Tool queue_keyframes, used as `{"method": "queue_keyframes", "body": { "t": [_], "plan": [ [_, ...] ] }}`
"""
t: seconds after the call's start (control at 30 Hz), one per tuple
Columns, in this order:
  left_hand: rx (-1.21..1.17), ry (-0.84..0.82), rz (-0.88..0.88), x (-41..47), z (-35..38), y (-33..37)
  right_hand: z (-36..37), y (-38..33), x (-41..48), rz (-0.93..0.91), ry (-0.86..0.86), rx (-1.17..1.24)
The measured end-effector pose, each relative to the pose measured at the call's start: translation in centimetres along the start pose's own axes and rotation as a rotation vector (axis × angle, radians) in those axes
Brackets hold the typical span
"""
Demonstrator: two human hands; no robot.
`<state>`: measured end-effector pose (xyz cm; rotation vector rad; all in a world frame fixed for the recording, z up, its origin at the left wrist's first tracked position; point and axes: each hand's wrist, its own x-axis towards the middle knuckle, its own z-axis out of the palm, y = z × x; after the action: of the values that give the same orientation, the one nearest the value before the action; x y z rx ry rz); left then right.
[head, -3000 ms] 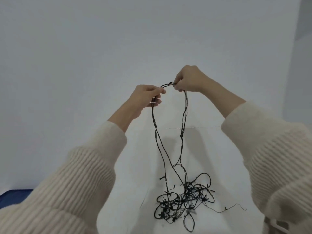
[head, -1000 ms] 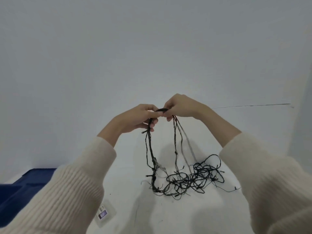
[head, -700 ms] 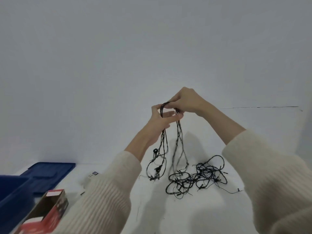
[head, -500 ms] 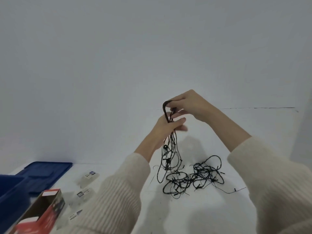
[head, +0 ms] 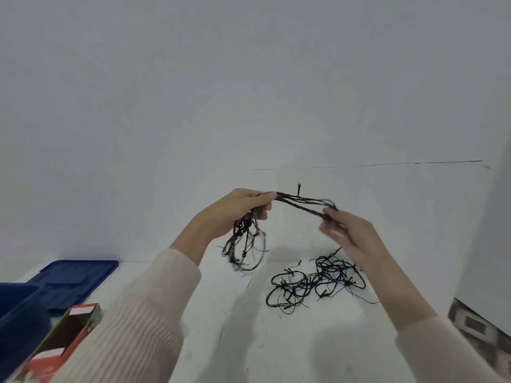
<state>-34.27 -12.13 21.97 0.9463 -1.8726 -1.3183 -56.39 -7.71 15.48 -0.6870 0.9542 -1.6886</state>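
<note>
A long black string of tiny lights (head: pixel 300 201) stretches between my two raised hands. My left hand (head: pixel 239 214) grips a gathered bundle of its loops, which hang below my palm. My right hand (head: pixel 347 230) pinches the strands at the other end of the taut stretch; it is blurred. The rest of the string lies as a tangled heap (head: pixel 315 283) on the white table (head: pixel 235 341), below my right hand.
A dark blue lid (head: pixel 74 277) and a blue bin edge (head: pixel 16 305) sit at the left. An open red and brown cardboard box (head: pixel 63 341) lies at the lower left. A patterned object (head: pixel 481 333) shows at the right edge. A white wall stands behind.
My hands have moved apart: the left now holds the gathered loops and the right has pulled a length of strands out to the right. Both hands have dropped lower.
</note>
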Motion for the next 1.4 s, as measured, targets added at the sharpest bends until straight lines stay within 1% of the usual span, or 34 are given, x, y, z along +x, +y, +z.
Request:
{"method": "queue_keyframes", "body": {
  "t": [0.07,0.13,0.23,0.27,0.3,0.37,0.43,0.47,0.53,0.6,0.67,0.73,0.8,0.83,0.9,0.97,1.0,1.1,1.13,1.17,1.2,1.23,1.27,1.3,1.33,1.37,1.4],
  "plan": [
    [-0.132,0.069,0.017,0.0,0.4,-0.2,-0.1,3.4,-1.2,0.071,-0.016,-0.125],
    [-0.295,0.109,0.031,0.1,1.4,-0.4,1.0,6.5,-2.7,0.135,-0.076,-0.219],
    [-0.655,0.151,0.014,0.2,2.5,-1.2,4.1,9.7,-4.8,0.205,-0.179,-0.278],
    [-0.745,0.195,0.008,0.2,2.7,-1.5,4.6,10.3,-5.0,0.212,-0.211,-0.302],
    [-0.778,0.257,-0.001,0.2,2.6,-1.8,4.9,10.5,-5.0,0.213,-0.261,-0.351],
    [-0.698,0.347,-0.018,-0.3,2.1,-2.1,4.5,9.9,-4.4,0.211,-0.406,-0.447],
    [-0.576,0.370,-0.018,-0.9,1.1,-2.5,3.9,8.7,-3.4,0.215,-0.488,-0.383],
    [-0.524,0.364,-0.013,-1.2,0.7,-2.7,3.9,8.2,-2.8,0.204,-0.500,-0.342],
    [-0.447,0.335,-0.005,-1.6,0.5,-3.1,5.1,7.6,-1.8,0.178,-0.551,-0.341],
    [-0.401,0.298,-0.006,-1.9,0.7,-3.6,7.4,8.2,-1.6,0.169,-0.697,-0.365],
    [-0.385,0.271,-0.012,-2.2,0.3,-4.1,9.7,9.4,-1.9,0.207,-0.778,-0.348],
    [-0.392,0.264,-0.005,-2.6,-1.1,-4.7,11.2,10.6,-2.3,0.304,-0.805,-0.258],
    [-0.414,0.285,-0.010,-3.3,-3.1,-5.5,12.5,11.6,-2.5,0.400,-0.856,-0.240],
    [-0.439,0.310,-0.022,-3.8,-4.2,-6.0,13.2,12.0,-2.5,0.428,-0.866,-0.283],
    [-0.503,0.386,-0.048,-4.8,-6.4,-7.4,14.5,12.9,-1.9,0.436,-0.860,-0.452],
    [-0.504,0.451,-0.065,-5.9,-8.7,-9.4,15.7,13.6,-0.9,0.357,-0.865,-0.714],
    [-0.490,0.461,-0.088,-6.5,-10.0,-10.6,16.4,13.9,-0.5,0.278,-0.867,-0.867],
    [-0.481,0.394,-0.241,-9.1,-13.7,-13.9,18.9,15.1,0.7,-0.001,-0.858,-1.368],
    [-0.432,0.368,-0.314,-9.9,-14.9,-14.5,19.7,15.8,0.9,-0.090,-0.867,-1.502],
    [-0.321,0.364,-0.378,-10.6,-16.1,-14.9,20.7,16.5,0.8,-0.187,-0.889,-1.632],
    [-0.179,0.392,-0.419,-11.0,-17.2,-15.0,21.6,17.4,0.6,-0.297,-0.901,-1.738],
    [-0.041,0.448,-0.422,-11.3,-18.2,-14.9,22.6,18.0,0.2,-0.393,-0.916,-1.839],
    [0.067,0.497,-0.375,-11.5,-18.9,-14.7,23.6,18.8,0.0,-0.499,-0.925,-1.909],
    [0.122,0.504,-0.304,-11.6,-19.5,-14.3,24.7,19.4,-0.3,-0.599,-0.942,-1.953],
    [0.138,0.458,-0.249,-11.6,-19.8,-13.8,25.9,20.0,-0.5,-0.681,-0.954,-1.924],
    [0.126,0.397,-0.217,-11.7,-20.0,-13.5,27.2,20.4,-0.7,-0.683,-0.990,-1.847],
    [0.097,0.357,-0.204,-11.8,-20.1,-13.4,28.3,20.7,-0.9,-0.626,-1.002,-1.699]
  ]
}}
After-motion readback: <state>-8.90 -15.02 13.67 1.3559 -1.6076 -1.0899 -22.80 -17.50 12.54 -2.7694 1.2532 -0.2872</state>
